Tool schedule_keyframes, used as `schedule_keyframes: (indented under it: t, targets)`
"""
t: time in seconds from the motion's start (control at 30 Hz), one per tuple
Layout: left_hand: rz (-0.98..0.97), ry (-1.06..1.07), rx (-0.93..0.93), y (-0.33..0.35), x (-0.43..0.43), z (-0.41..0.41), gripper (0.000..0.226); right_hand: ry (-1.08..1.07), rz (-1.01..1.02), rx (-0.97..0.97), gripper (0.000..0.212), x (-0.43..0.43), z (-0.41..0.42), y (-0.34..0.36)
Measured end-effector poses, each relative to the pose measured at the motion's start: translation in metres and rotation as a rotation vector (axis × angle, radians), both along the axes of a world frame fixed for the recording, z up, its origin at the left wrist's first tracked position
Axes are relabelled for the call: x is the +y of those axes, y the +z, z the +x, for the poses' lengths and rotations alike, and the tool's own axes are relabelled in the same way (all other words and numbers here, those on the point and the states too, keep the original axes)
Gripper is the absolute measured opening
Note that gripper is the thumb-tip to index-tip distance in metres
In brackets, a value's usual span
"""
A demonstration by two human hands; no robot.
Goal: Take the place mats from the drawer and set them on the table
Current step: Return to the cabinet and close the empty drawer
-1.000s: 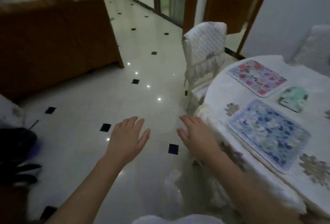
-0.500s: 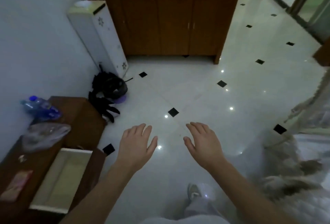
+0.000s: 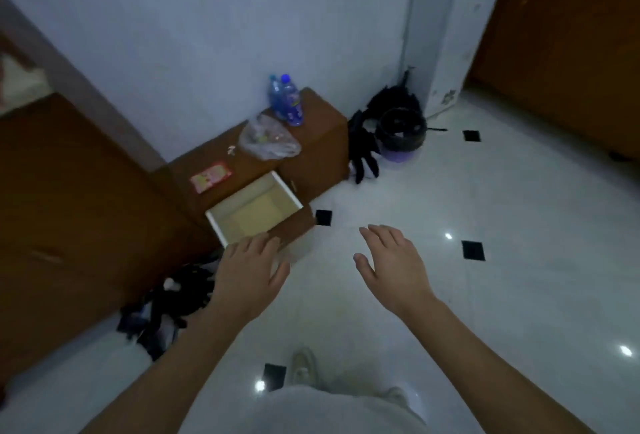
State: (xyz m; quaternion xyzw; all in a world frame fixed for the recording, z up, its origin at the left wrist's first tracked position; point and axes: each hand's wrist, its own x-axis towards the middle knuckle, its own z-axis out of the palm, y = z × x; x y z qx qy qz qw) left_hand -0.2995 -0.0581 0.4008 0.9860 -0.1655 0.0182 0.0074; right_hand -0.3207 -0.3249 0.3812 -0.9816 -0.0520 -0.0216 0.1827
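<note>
both hands are out in front, low over the floor. the left hand is flat with straight fingers over the near front corner of the drawer; i cannot tell if it touches the wood. the right hand hovers over bare tiles to the right of the drawer. each grip is wide open and holds nothing.

the drawer is pulled out, and what shows of its inside is a pale bottom. no mats are in sight, in it or anywhere around it. so the step looks like a last check of the drawer, or pushing it shut. to do that well, look into the corner under the left hand first. then press flat on the brown front, square on, so the drawer does not skew.

a shoe stands nearer than the drawer. a dark heap lies on the floor just left of the drawer's front and could snag a foot. behind the drawer, on the cabinet, lie a red packet, a clear bag and two bottles. right of the cabinet sit black clutter and a dark pot, well clear of the drawer's path. beyond them stands a white unit.
</note>
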Motion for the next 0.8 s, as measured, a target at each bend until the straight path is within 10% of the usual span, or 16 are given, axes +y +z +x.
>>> schedule_keyframes:
  t: [0.27,0.8]
  targets:
    - [-0.004,0.356,-0.045,-0.003,0.130,0.000,0.053,0.366,-0.007,-0.052,0.045,0.148,0.082,0.010]
    - [-0.126,0.417,0.171,-0.077,0.193,0.061,0.056,0.372,-0.060,0.130,0.049,0.225,0.138,-0.052]
